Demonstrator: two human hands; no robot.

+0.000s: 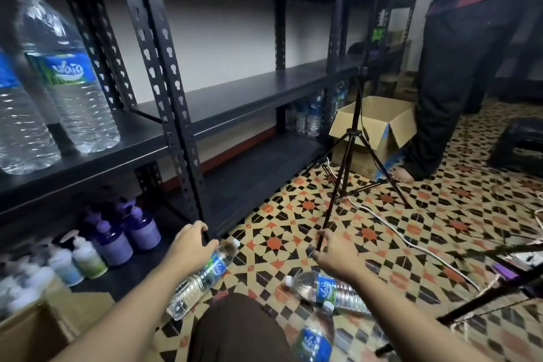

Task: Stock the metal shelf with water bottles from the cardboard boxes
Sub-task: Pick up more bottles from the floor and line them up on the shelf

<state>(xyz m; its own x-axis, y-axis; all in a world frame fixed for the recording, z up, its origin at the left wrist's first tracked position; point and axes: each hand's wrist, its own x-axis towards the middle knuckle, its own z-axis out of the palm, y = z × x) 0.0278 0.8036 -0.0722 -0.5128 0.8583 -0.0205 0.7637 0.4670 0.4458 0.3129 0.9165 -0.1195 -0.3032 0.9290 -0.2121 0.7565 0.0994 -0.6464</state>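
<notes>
Down at floor level, both hands were out in front and well apart. The left hand [189, 245] sat at the foot of the black metal shelf [182, 114], fingers curled by the front upright. Its thumb lay over a clear plastic water bottle with a blue label [205, 273] lying on the patterned tiled floor [367, 232]. Cannot tell whether it gripped the post or the bottle. The right hand [338, 258] was clamped round a thin black tripod leg [333, 200].

A second labelled bottle [329, 291] lay on its side just below the right wrist, and a third, blurred bottle [314, 338] lay near the knee. Two big upright bottles [67, 76] stood on the shelf board at far left. A small cluster of bottles [308, 119] stood on the lowest board at the far end.

An open brown cardboard box [379, 126] sat on the floor behind the tripod, beside the shelf. Another cardboard box corner [29, 332] showed at lower left. Purple jars [129, 229] and white pump bottles [85, 258] filled the near bottom board. A standing person in dark trousers [449, 82] was next to the open box. A white cable [411, 241] ran across the tiles.
</notes>
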